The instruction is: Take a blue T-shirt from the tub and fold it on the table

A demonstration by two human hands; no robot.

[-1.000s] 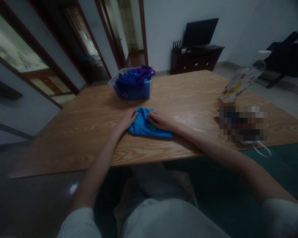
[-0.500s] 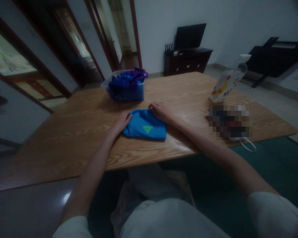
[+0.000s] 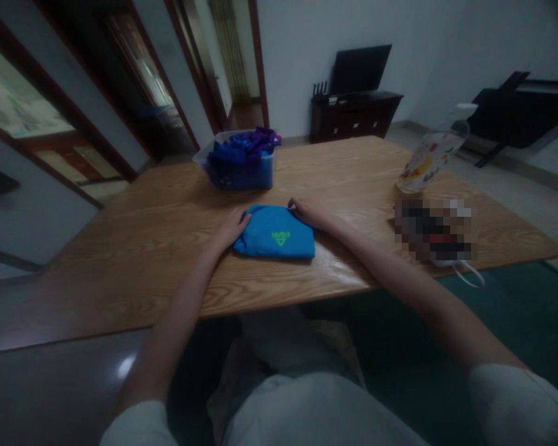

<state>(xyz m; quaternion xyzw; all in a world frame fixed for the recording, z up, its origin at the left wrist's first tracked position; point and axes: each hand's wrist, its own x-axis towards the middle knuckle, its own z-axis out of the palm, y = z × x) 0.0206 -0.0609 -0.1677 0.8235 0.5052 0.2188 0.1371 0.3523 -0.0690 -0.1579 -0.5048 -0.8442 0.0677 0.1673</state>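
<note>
Near the front edge of the counter [image 3: 144, 248] lies a folded blue cloth [image 3: 276, 234], squared into a neat, flat packet with a small bright green triangle mark on its top face. Its left end is rounded where the fold turns, and its right end is straight.

The left hand [image 3: 232, 228] rests against the rounded left end, fingers [image 3: 242, 218] laid close together and flat along the cloth, not gripping it. The right hand [image 3: 309, 214] sits at the far right corner, fingers [image 3: 294, 205] bent down onto the top edge; whether they pinch the cloth or only press on it cannot be told. Both bare forearms reach in from pale sleeves.

The counter is light wood with a strong grain. Farther back, just left of the cloth, stands a clear tub [image 3: 242, 167] heaped with dark blue and purple cloths. Well to the right stands a plastic bottle [image 3: 430, 160] with a colourful label, and nearer than it a blurred patch with a white cord [image 3: 467, 275] hanging over the edge.

Dark-framed doors [image 3: 134, 80] line the left of the dim room. A low dark cabinet [image 3: 353, 118] with a screen [image 3: 360, 68] on it stands against the pale back wall, and dark furniture [image 3: 516, 111] is at far right.
</note>
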